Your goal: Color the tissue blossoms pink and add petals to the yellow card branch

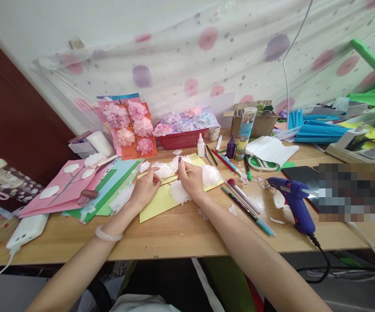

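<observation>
My left hand (pixel 146 186) and my right hand (pixel 191 179) meet over a yellow sheet of paper (pixel 156 203) on the wooden table (pixel 180 236). Both pinch a thin pale stick (pixel 174 177) that lies between white tissue-paper flowers (pixel 210 174). One fluffy white flower (pixel 179 193) sits just under my right hand, another (pixel 164 169) just beyond my left fingers. The fingers of both hands are curled closed. A pale bangle (pixel 108 234) circles my left wrist.
A blue glue gun (pixel 293 197) lies at the right with its cord over the edge. Pens and brushes (pixel 246 201) lie beside it. Pink and green card sheets (pixel 76 186) are at the left, a red basket of paper flowers (pixel 181 138) and glue bottles (pixel 200 146) behind.
</observation>
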